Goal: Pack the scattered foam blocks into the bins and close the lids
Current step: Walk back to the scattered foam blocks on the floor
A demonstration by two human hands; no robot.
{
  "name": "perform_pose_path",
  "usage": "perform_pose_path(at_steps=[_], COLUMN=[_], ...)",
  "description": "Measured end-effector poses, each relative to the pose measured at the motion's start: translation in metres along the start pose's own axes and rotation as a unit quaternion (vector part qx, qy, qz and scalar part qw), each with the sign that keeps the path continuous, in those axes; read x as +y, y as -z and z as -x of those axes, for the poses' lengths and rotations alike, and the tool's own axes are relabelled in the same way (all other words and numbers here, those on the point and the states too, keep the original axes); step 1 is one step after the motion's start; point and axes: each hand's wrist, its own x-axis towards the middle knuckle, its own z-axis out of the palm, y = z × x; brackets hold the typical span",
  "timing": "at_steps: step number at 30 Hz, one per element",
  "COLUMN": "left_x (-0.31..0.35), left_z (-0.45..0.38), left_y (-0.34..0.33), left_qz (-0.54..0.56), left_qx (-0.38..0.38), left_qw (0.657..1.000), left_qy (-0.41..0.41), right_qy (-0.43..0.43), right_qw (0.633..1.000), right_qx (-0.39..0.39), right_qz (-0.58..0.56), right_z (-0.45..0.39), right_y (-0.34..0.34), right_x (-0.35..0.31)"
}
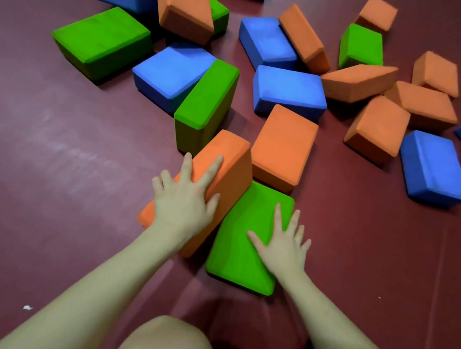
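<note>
Hands flat, fingers spread: your left hand (pixel 183 198) rests on the tilted orange block (pixel 221 170), your right hand (pixel 283 242) on the green block (pixel 240 248) it leans against. Neither grips. Lift green first and orange likely topples. No bins in view.

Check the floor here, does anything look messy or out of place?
Yes. Foam blocks lie scattered across the red floor, several tilted against each other, like the orange block under the left hand. A small white scrap lies near the left arm.
</note>
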Motion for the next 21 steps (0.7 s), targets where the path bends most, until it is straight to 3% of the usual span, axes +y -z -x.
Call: perform_pose_path(at_steps=[3,8,15,18,21], left_x=[-0.011,-0.021,-0.017,-0.019,-0.018], left_z=[0.000,0.007,0.001,0.006,0.011], left_y=[-0.004,-0.013,-0.021,-0.028,-0.033], left_qz=[-0.001,0.016,0.045,0.028,0.032], left_qx=[-0.022,0.064,-0.031,-0.049,-0.055], left_qw=[0.999,0.998,0.993,0.993,0.993], left_qy=[-0.041,-0.020,0.101,0.102,0.094], right_qy=[-0.032,-0.027,0.058,0.144,0.152], right_qw=[0.997,0.997,0.980,0.972,0.968], right_qx=[-0.039,0.023,0.158,0.145,0.113], right_qz=[-0.051,-0.066,-0.110,-0.118,-0.165], right_z=[-0.003,-0.004,0.002,0.008,0.008], right_y=[-0.013,-0.014,-0.001,0.005,0.008], right_x=[-0.014,-0.019,-0.043,-0.049,-0.050])
